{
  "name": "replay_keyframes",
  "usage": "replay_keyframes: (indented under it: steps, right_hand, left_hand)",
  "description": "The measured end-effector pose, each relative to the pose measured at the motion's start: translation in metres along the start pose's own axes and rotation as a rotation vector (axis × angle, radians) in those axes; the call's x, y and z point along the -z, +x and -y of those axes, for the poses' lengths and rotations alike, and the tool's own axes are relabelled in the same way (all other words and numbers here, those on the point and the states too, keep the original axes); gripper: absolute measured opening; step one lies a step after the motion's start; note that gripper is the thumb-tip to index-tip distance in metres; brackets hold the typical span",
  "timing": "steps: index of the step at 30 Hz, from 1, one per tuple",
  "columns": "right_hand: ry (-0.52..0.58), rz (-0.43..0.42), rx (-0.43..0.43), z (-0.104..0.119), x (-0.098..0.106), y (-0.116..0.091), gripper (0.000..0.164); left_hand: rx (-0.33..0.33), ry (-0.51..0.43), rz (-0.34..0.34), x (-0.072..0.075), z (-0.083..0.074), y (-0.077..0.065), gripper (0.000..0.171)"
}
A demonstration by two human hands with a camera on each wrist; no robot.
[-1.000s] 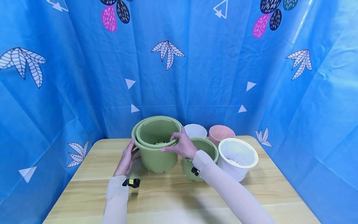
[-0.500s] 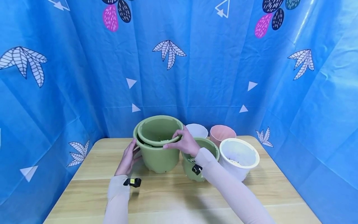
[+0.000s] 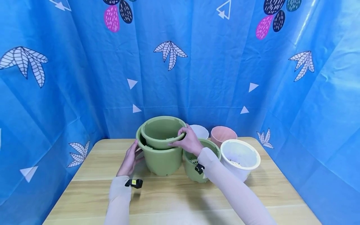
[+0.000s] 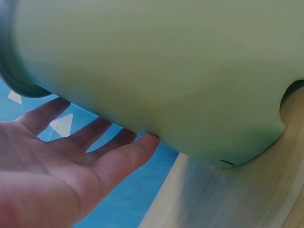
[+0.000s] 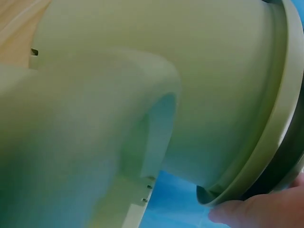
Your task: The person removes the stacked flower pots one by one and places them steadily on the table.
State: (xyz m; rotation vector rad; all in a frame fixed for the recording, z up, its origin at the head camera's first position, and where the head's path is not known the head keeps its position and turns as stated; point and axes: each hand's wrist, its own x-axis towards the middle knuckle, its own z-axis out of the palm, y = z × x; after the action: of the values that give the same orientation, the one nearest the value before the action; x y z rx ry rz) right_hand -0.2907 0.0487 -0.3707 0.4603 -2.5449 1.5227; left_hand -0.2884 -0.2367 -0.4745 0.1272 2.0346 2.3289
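Note:
A large green flowerpot point(image 3: 164, 162) stands upright on the table. A second green flowerpot point(image 3: 161, 143) sits partly inside it, its rim raised above the outer rim, more so at the right. My right hand point(image 3: 190, 142) pinches the inner pot's rim on the right side, thumb outside and fingers over the edge. In the right wrist view, part of that hand point(image 5: 266, 209) shows at the rims. My left hand point(image 3: 129, 159) rests against the outer pot's left side. The left wrist view shows its spread fingertips point(image 4: 151, 138) on the pot's wall.
Just right of the large pot stands a smaller green pot point(image 3: 194, 173), partly behind my right forearm. Beside it is a white pot point(image 3: 233, 173). Behind are a pale pot point(image 3: 200, 131) and a pink pot point(image 3: 223, 134). A blue patterned curtain point(image 3: 174, 87) surrounds the wooden table point(image 3: 157, 200).
The right hand has lifted the inner pot's rim higher out of the large pot and shifted it slightly right. The left hand stays at the outer pot's side.

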Motion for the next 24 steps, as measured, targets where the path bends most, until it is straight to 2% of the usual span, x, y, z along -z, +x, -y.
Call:
replay_keyframes:
  steps: [8, 11, 17, 24]
  right_hand:
    - [0.034, -0.037, -0.004, -0.005, 0.001, 0.001, 0.039]
    - [0.040, -0.035, -0.004, -0.006, 0.000, 0.002, 0.044]
    - [0.085, -0.024, -0.022, -0.008, -0.001, 0.005, 0.082]
    - [0.162, -0.046, -0.110, -0.012, -0.001, 0.006, 0.123]
  left_hand:
    - [0.004, 0.013, 0.005, 0.000, 0.000, 0.001, 0.080]
    - [0.011, 0.012, 0.002, 0.001, 0.001, 0.001, 0.079]
    - [0.018, 0.010, -0.006, 0.001, 0.000, 0.000, 0.080]
    - [0.014, 0.020, 0.000, 0.001, 0.000, 0.000, 0.081]
